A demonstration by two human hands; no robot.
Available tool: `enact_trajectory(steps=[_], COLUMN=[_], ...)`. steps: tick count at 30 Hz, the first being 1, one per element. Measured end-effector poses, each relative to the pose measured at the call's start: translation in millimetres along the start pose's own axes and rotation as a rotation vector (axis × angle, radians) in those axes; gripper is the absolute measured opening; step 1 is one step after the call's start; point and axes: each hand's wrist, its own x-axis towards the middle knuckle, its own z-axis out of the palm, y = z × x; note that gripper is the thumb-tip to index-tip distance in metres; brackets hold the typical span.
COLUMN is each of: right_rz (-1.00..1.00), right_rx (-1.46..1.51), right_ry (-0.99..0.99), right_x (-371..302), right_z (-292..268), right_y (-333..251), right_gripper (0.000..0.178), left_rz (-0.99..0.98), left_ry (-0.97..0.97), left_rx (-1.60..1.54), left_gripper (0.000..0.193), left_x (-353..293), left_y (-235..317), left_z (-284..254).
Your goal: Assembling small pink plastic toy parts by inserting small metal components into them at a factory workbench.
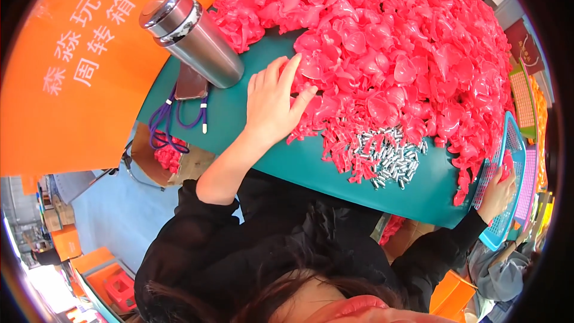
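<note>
A large heap of glossy pink soft plastic pieces (pixel 382 42), many cup- or petal-shaped, covers much of the green table (pixel 233 125). My left hand (pixel 274 103) lies at the heap's left edge, fingers spread, thumb and fingertips by the nearest pieces and nothing gripped. At the far right, my right hand (pixel 496 196) reaches over the light blue mesh basket (pixel 494 236). A pink plastic piece (pixel 507 166) shows between its fingers, which partly hide it. Small silvery metal cylinders (pixel 397 161) lie in a loose pile at the table's near edge, with narrow pink strips (pixel 353 152) beside them.
A steel flask (pixel 203 45) leans in view at the left, beside a dark phone-like object (pixel 191 82) with a purple cord (pixel 160 121). A big orange box panel (pixel 78 119) borders the table's left side. Below stands a cardboard box (pixel 149 154) with pink pieces. More baskets (pixel 525 98) line the right.
</note>
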Motion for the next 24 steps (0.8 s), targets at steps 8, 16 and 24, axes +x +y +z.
enact_trajectory(steps=[8, 16, 24], right_rz=[-0.455, -0.951, -1.007], right_rx=[0.692, 1.105, 1.202], right_ry=[0.134, -0.238, -0.225], right_x=[-33.0, -110.3, -130.2], right_z=[-72.9, -137.6, -133.0], right_y=[-116.6, -205.3, -223.7], right_gripper=[0.033, 0.028, 0.025], left_rz=[-0.166, -0.150, -0.269], left_ry=[-0.084, -0.047, 0.062], left_rx=[-0.486, -0.375, -0.195], left_gripper=[0.046, 0.028, 0.060], left_x=[-18.7, 41.2, 170.0], left_y=[0.0, -23.6, -33.8], left_z=[-18.1, -30.1, -31.3])
